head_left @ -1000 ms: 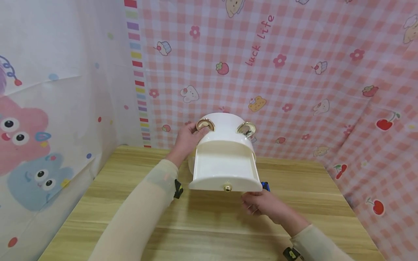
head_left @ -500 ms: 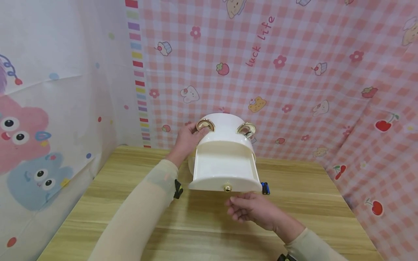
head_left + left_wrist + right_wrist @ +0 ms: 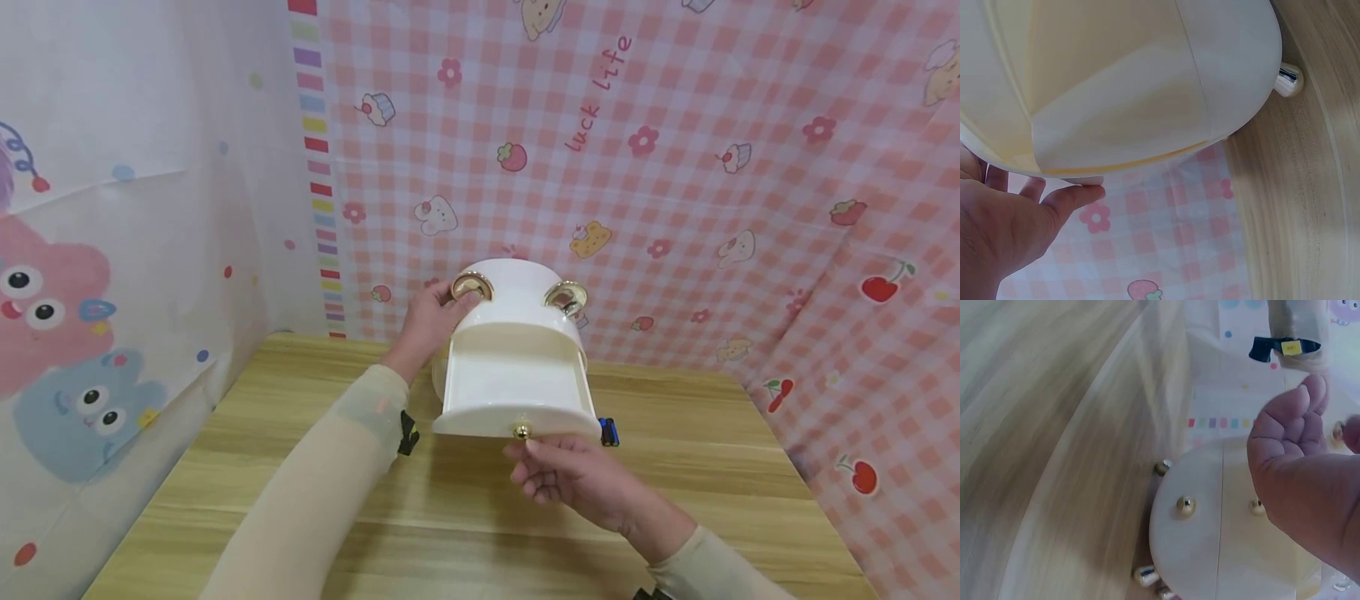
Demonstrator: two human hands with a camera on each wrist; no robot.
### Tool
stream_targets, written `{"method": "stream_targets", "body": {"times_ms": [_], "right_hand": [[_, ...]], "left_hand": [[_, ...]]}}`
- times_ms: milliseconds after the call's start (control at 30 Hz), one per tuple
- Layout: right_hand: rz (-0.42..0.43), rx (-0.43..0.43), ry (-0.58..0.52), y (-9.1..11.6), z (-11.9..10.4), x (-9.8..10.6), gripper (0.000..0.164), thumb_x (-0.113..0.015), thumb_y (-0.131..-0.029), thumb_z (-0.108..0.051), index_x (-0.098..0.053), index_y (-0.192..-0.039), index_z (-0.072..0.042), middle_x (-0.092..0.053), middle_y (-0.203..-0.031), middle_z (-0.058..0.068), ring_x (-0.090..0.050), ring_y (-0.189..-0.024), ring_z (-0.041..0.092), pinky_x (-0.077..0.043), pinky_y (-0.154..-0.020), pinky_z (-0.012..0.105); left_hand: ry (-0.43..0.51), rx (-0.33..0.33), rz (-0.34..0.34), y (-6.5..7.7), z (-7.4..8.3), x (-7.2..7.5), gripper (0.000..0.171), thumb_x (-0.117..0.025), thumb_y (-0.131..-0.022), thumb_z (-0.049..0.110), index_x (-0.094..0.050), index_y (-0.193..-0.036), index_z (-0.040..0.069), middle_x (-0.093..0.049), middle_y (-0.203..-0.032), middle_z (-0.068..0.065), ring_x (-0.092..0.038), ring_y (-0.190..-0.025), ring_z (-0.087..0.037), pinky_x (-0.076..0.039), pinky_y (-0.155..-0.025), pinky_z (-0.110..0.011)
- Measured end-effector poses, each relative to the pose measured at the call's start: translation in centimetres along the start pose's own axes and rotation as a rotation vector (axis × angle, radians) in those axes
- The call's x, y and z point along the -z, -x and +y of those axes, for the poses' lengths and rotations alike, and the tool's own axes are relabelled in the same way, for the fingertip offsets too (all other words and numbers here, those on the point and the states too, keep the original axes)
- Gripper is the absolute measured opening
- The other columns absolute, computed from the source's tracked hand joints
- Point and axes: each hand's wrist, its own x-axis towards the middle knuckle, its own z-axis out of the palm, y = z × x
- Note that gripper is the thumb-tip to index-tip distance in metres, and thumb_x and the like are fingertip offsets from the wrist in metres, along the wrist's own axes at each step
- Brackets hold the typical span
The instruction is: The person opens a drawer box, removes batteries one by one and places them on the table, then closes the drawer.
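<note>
A white drawer cabinet (image 3: 516, 292) with two gold ear-shaped pieces stands on the wooden table, its top drawer (image 3: 517, 383) pulled out and bare inside. My left hand (image 3: 431, 321) grips the left gold ear (image 3: 471, 287), thumb on its front. In front of the drawer, my right hand (image 3: 585, 483) has thumb and fingertips right at the underside of the gold knob (image 3: 521, 431); I cannot tell whether they pinch it. The right wrist view shows that hand's other fingers (image 3: 1285, 419) curled, with the lower drawers' knobs (image 3: 1186, 506) behind.
Small blue and black cylinders (image 3: 609, 432) lie just right of the drawer front. Gold feet (image 3: 1145, 575) hold the cabinet off the table (image 3: 675, 500). A pink checked cloth (image 3: 675, 183) hangs close behind, and a white printed cloth (image 3: 187, 275) on the left.
My right hand has moved left, from near the blue cylinders, and then slightly up to the drawer knob. The left hand stays on the ear, and the drawer remains out.
</note>
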Motion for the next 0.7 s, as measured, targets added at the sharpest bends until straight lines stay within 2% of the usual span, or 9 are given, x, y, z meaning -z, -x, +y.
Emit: {"method": "stream_targets", "body": {"times_ms": [133,333,700], "right_hand": [[-0.013,0.051,-0.052,-0.1,-0.2,-0.7,0.035,-0.044,-0.117,-0.032,-0.077,-0.124,-0.022,-0.078,-0.102,-0.009,-0.069,-0.09,0.006,-0.056,-0.083,0.024],[0.026,0.073,-0.057,-0.2,-0.3,-1.5,0.036,-0.046,-0.116,-0.037,-0.079,-0.119,-0.024,-0.079,-0.099,-0.011,-0.069,-0.088,0.004,-0.056,-0.082,0.023],[0.15,0.032,-0.07,0.0,-0.7,-2.7,0.039,-0.049,-0.113,-0.047,-0.078,-0.12,-0.022,-0.077,-0.096,-0.009,-0.068,-0.087,0.006,-0.055,-0.082,0.023]], "left_hand": [[-0.002,-0.002,-0.005,0.0,0.0,-0.1,0.042,-0.074,-0.102,0.042,-0.076,-0.125,0.007,-0.077,-0.117,-0.017,-0.067,-0.097,-0.02,-0.056,-0.092,-0.034],[-0.003,0.001,-0.006,0.0,0.0,-0.1,0.042,-0.074,-0.102,0.043,-0.076,-0.125,0.007,-0.077,-0.117,-0.016,-0.066,-0.095,-0.018,-0.056,-0.091,-0.033],[0.027,0.015,-0.008,-0.1,-0.2,-0.1,0.042,-0.075,-0.101,0.043,-0.076,-0.124,0.007,-0.077,-0.121,-0.016,-0.067,-0.094,-0.017,-0.057,-0.089,-0.032]]}}
